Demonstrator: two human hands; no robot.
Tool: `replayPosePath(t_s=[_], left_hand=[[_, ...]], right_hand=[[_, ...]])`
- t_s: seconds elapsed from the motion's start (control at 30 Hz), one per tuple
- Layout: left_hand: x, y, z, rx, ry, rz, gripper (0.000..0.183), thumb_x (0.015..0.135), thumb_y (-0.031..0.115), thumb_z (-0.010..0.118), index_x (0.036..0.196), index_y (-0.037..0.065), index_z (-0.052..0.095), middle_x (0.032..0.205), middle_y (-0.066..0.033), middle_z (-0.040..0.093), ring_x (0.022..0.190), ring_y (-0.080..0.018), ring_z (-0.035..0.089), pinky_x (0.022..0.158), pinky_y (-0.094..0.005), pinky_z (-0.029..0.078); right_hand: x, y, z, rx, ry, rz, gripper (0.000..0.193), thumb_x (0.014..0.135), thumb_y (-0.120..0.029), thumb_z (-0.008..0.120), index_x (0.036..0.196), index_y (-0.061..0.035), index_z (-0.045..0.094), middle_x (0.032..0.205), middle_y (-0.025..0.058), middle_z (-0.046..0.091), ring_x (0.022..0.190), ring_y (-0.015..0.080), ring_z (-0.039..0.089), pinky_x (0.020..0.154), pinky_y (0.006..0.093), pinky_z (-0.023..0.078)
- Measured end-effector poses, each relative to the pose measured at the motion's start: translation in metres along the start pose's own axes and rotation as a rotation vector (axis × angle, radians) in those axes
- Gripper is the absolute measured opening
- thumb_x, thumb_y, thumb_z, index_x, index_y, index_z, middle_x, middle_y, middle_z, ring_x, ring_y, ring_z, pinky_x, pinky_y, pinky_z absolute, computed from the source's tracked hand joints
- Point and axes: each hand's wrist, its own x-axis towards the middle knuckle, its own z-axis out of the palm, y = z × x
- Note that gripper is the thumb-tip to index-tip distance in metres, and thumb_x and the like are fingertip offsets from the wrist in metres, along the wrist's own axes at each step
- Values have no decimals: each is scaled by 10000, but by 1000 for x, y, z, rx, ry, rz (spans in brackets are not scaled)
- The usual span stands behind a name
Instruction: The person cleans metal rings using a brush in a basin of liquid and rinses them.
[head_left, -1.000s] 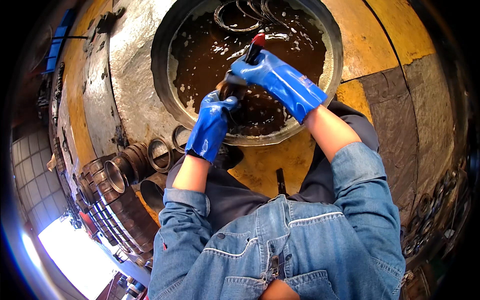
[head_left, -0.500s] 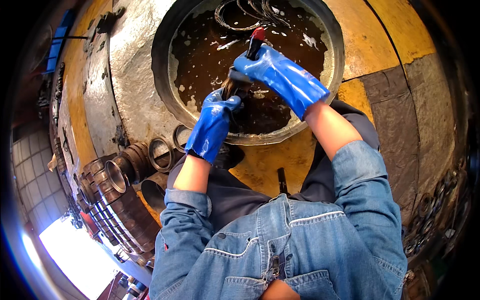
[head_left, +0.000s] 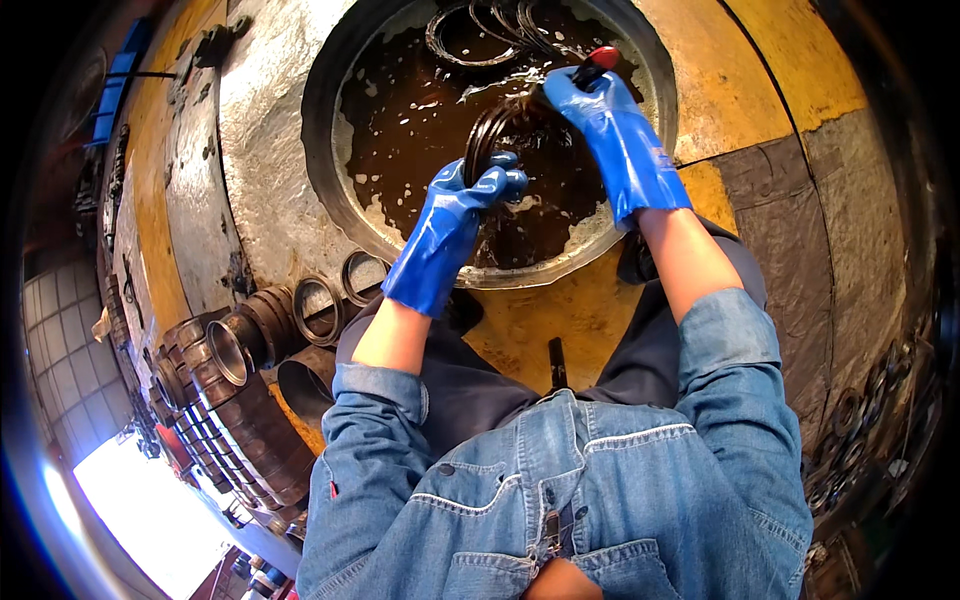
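Note:
My left hand [head_left: 450, 220], in a blue rubber glove, is closed around a bundle of thin dark metal rings [head_left: 482, 140] held over the round metal basin [head_left: 325, 120]. My gloved right hand [head_left: 605, 120] grips a brush [head_left: 603, 58] whose dark handle ends in red. The brush head is mostly hidden around the far right side of the rings, so I cannot tell whether it touches them. Dark brown liquid [head_left: 400, 130] with pale foam fills the basin. More thin rings [head_left: 465, 60] lie at the basin's far side.
Wide metal rings [head_left: 318, 310] and stacked brown cylindrical parts [head_left: 240, 400] stand at the left, close by my left knee. Several dark rings and parts [head_left: 860, 420] lie along the right. Worn yellow and grey plates [head_left: 780, 200] surround the basin.
My right hand has moved right and away from my left hand with the brush. My left hand has shifted slightly right, and the ring bundle now shows clearly.

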Motion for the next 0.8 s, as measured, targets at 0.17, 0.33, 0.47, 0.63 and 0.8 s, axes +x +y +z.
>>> replayPosePath(t_s=[0.17, 0.33, 0.47, 0.63, 0.8], left_hand=[[16, -23, -31, -60, -85, -258, 485, 1047, 253, 657, 1427, -31, 552, 1127, -136, 732, 924, -209, 699, 858, -331, 567], [2, -13, -38, -79, 106, -124, 337, 1052, 204, 648, 1310, -13, 649, 1091, -147, 745, 885, -215, 712, 802, -342, 592], [-4, -16, -36, -20, 129, 4, 289, 1013, 110, 673, 1266, -29, 670, 1067, -139, 760, 863, -216, 714, 781, -336, 590], [-21, -2, -38, -15, 100, -72, 307, 994, 52, 662, 1290, -29, 669, 1074, -139, 766, 889, -204, 713, 818, -324, 585], [-17, -2, -38, 30, 85, -84, 323, 990, 83, 686, 1293, -26, 667, 1099, -144, 765, 904, -201, 713, 808, -320, 586]], right_hand=[[5, -9, -1, -18, -90, -6, 350, 924, -381, 679, 978, -45, 761, 897, 99, 754, 848, 176, 691, 816, 334, 536], [11, -39, 39, -9, -472, 72, 291, 964, -319, 651, 959, -52, 766, 872, 90, 751, 813, 183, 700, 768, 332, 541], [-13, -23, 65, -67, -570, -211, 432, 866, -491, 701, 998, -87, 776, 862, 104, 746, 803, 197, 678, 802, 374, 532], [3, -18, 47, -286, -374, 4, 410, 859, -469, 680, 968, -79, 742, 780, 66, 682, 727, 180, 626, 742, 354, 505], [16, -24, 70, -73, -515, 6, 304, 896, -304, 630, 878, -32, 764, 913, 32, 790, 834, 108, 700, 810, 294, 541]])
